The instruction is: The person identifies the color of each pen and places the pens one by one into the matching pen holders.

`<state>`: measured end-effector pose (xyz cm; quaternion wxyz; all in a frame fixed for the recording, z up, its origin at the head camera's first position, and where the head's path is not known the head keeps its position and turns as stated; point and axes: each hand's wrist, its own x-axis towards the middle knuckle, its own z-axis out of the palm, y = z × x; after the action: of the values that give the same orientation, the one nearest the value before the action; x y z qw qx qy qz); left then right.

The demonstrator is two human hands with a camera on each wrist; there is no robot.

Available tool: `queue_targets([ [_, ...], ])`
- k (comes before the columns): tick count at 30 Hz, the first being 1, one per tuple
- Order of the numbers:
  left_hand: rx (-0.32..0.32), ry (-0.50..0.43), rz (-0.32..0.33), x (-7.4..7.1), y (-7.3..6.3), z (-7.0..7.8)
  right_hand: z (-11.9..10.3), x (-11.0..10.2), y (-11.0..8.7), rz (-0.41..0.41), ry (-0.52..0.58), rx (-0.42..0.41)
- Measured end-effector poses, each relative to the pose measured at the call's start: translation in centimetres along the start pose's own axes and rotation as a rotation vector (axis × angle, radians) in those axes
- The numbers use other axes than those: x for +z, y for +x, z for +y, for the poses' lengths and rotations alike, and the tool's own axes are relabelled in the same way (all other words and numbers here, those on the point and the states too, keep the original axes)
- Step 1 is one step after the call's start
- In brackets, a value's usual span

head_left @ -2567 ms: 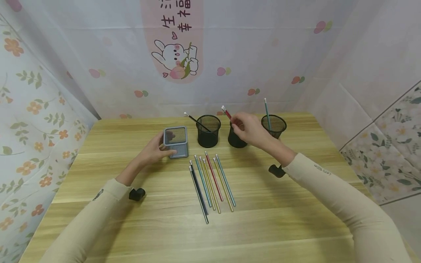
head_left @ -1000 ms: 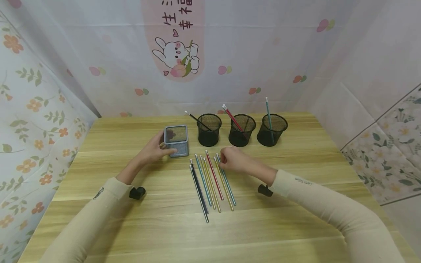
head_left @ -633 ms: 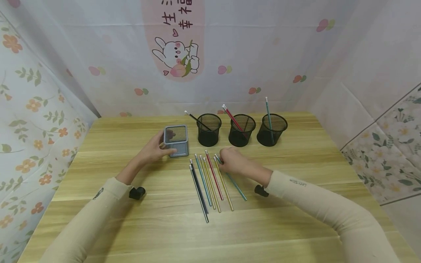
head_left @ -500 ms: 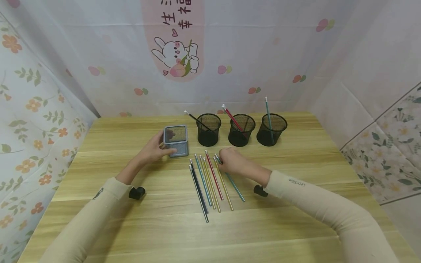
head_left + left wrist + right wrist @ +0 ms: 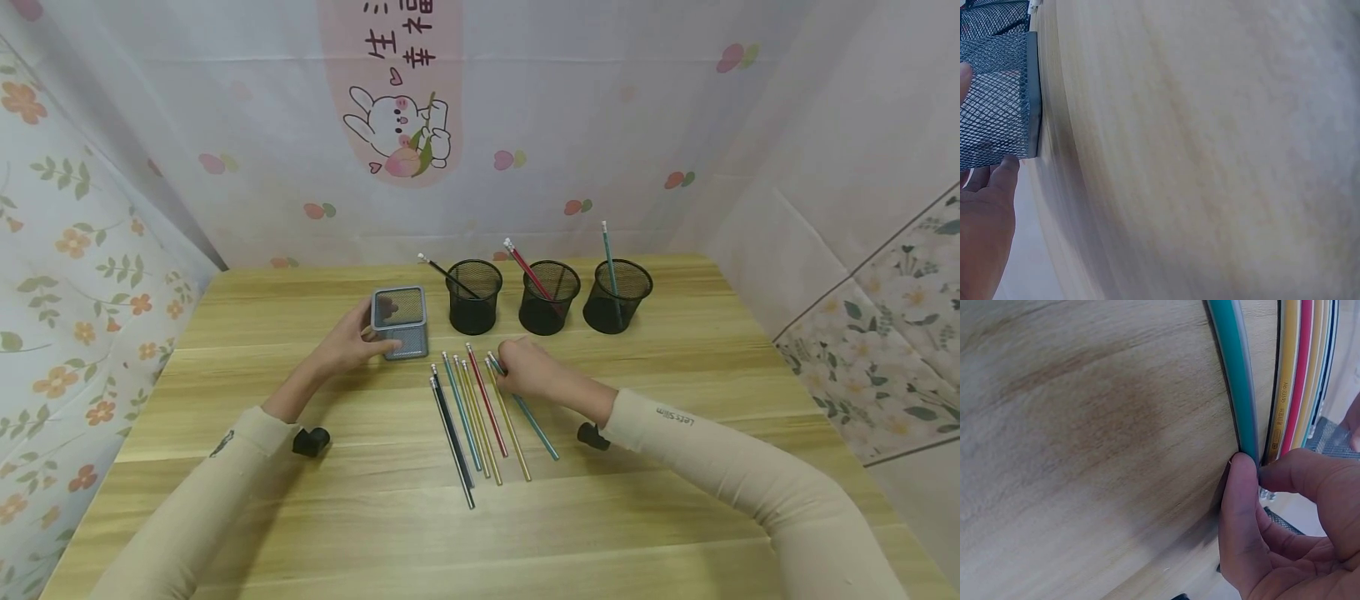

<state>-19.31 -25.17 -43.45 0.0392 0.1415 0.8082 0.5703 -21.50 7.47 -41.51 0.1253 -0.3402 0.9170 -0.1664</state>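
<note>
My left hand [image 5: 347,340] holds a grey square mesh pen holder [image 5: 407,340], thumb on its near face and fingers round its left side. In the left wrist view the mesh holder [image 5: 994,100] fills the upper left corner, fingers at its wall. With thumb and forefinger my right hand [image 5: 536,369] pinches a teal pencil [image 5: 537,429] near its eraser end. The right wrist view shows the teal pencil [image 5: 1235,375] slanting out of the fingertips. Left of it lie a yellow pencil [image 5: 513,433], a red pencil [image 5: 489,404] and several more in a row.
Three round black mesh cups stand along the back: the left cup [image 5: 473,312] with a black pencil [image 5: 450,277], the middle cup [image 5: 545,315] with red pencils [image 5: 525,264], the right cup [image 5: 611,310] with a teal pencil [image 5: 609,254]. A patterned curtain [image 5: 600,125] hangs behind the table.
My right hand has come down from the middle cup, leaving red pencils in it, and taken hold of the teal pencil, whose near end swung right. The left hand stays on the pen holder.
</note>
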Motion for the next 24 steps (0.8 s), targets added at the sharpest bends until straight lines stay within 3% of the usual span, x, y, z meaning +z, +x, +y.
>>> queue_targets([
  [24,0.001,0.024,0.008,-0.04,-0.06,-0.1,0.14,-0.16,-0.07,-0.015,0.014,-0.034],
])
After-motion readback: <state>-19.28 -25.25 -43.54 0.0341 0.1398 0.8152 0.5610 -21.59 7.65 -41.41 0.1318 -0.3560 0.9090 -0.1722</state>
